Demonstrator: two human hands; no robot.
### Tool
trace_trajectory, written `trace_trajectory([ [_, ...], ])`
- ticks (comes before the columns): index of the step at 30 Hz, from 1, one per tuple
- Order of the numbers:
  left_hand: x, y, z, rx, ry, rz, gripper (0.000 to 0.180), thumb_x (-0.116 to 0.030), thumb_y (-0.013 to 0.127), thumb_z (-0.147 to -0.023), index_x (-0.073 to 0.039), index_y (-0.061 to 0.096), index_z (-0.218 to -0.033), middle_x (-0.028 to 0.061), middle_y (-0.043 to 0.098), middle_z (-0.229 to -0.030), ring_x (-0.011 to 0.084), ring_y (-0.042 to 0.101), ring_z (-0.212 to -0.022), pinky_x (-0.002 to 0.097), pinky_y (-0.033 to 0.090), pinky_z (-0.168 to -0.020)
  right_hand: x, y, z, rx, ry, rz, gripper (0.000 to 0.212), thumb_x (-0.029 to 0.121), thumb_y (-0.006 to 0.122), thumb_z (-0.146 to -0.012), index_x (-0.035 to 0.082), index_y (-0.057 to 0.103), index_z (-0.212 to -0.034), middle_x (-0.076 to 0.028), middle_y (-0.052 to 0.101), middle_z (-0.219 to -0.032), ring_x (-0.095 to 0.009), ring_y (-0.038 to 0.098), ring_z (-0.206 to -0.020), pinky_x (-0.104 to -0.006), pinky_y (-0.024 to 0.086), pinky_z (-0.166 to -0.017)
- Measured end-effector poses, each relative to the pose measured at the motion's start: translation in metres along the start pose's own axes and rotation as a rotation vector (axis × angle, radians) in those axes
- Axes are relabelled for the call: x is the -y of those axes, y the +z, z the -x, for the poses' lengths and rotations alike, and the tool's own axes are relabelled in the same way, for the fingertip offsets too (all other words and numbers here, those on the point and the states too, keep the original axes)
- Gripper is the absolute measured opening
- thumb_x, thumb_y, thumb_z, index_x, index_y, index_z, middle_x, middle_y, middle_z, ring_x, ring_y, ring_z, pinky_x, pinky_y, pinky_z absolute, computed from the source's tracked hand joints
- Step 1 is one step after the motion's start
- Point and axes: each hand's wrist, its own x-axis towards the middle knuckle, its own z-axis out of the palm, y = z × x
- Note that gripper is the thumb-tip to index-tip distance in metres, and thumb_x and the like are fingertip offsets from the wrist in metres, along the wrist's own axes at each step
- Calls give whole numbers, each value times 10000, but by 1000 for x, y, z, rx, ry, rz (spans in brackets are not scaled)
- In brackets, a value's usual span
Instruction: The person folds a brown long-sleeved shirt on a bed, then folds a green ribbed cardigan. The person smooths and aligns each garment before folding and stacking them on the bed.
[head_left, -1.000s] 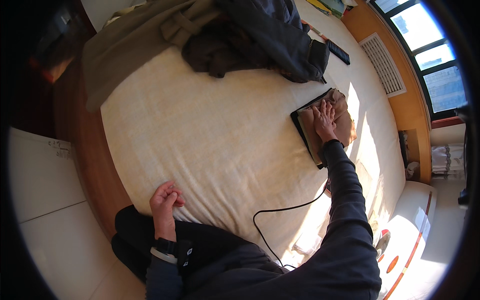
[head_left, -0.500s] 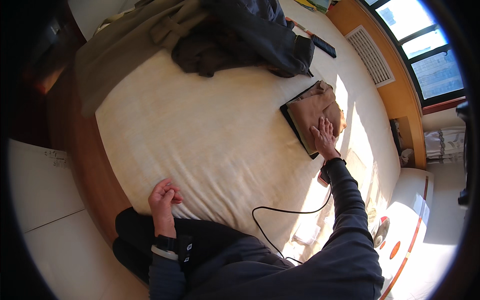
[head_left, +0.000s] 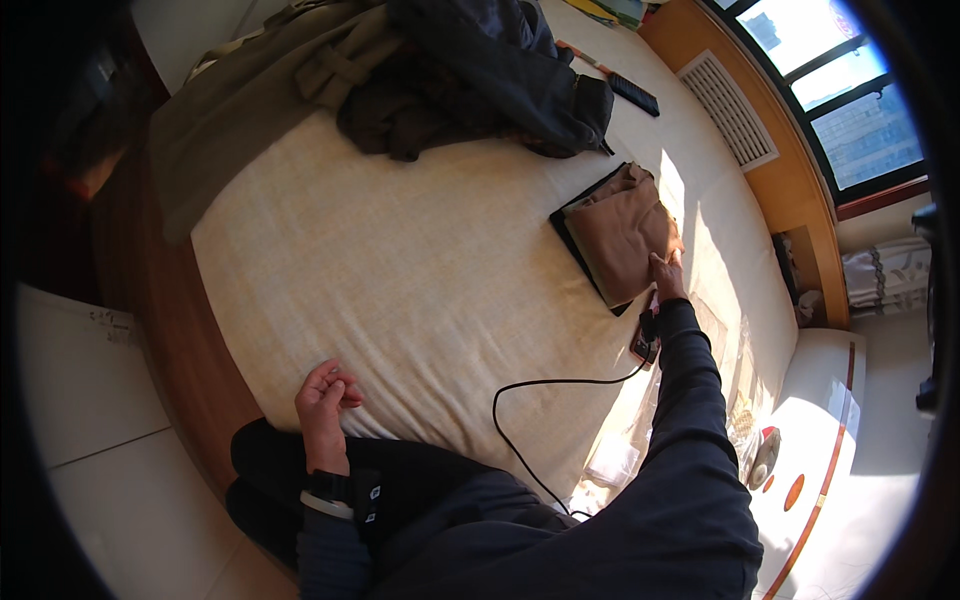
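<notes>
A folded brown garment (head_left: 625, 235) lies on a dark folded piece (head_left: 572, 240) on the bed, right of the middle. At its near right corner is my right hand (head_left: 670, 274), thumb and fingers closed on the brown cloth's edge; part of the fingers is hidden. My left hand (head_left: 322, 402) rests by the bed's near edge, palm turned inward. Its fingers are loosely bent and slightly apart, with nothing in them. Just below my right wrist sits a small dark device (head_left: 643, 343) with a black cable (head_left: 560, 382) running toward me.
Dark jacket (head_left: 500, 75) and a grey-brown coat (head_left: 250, 110) are heaped across the far side of the bed (head_left: 380, 250). A black brush (head_left: 633, 93) with an orange handle lies beside them. Clear plastic packaging (head_left: 612, 460) is near my right arm. A window is at far right.
My right hand has gone from lying flat on top of the brown garment to its near right edge, where it grips the cloth. The left hand stays put; the view has shifted slightly.
</notes>
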Motion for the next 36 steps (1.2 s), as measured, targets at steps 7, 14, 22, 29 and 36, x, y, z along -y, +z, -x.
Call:
trace_trajectory([
  [7,1,2,-1,-46,-7,-4,349,9,561,-1001,29,624,-1344,107,725,-980,171,701,-739,295,585,-656,-1,-12,-7,-212,-237,251,389,122,612,-916,36,713,-1282,-147,778,-1119,-331,721,-1104,-378,541,-1006],
  [14,-8,6,4,-49,-42,-63,355,-27,574,-1012,32,619,-1358,89,707,-1010,144,682,-792,289,569,-724,49,45,-12,-181,-118,848,756,518,534,-1030,86,347,-1622,-182,177,-1740,-464,152,-1581,-766,210,-1148],
  [22,-5,4,4,-61,-8,-86,355,-33,574,-1006,16,625,-1353,84,706,-1001,142,673,-769,277,557,-706,119,149,-18,220,-65,721,850,705,468,-991,275,239,-1688,-92,50,-1785,-425,6,-1625,-730,126,-1207],
  [29,0,-2,-3,-36,-2,-57,369,-8,573,-995,24,610,-1361,90,712,-993,150,680,-747,286,568,-684,144,148,11,162,-37,731,826,689,452,-997,244,284,-1672,-101,100,-1774,-439,35,-1618,-745,123,-1188],
  [36,3,-5,-1,-10,22,-44,371,-11,573,-1002,23,601,-1370,92,709,-1019,150,678,-770,286,569,-711,100,146,128,-136,-275,901,799,551,593,-983,176,337,-1640,-124,260,-1723,-452,153,-1591,-745,179,-1163],
])
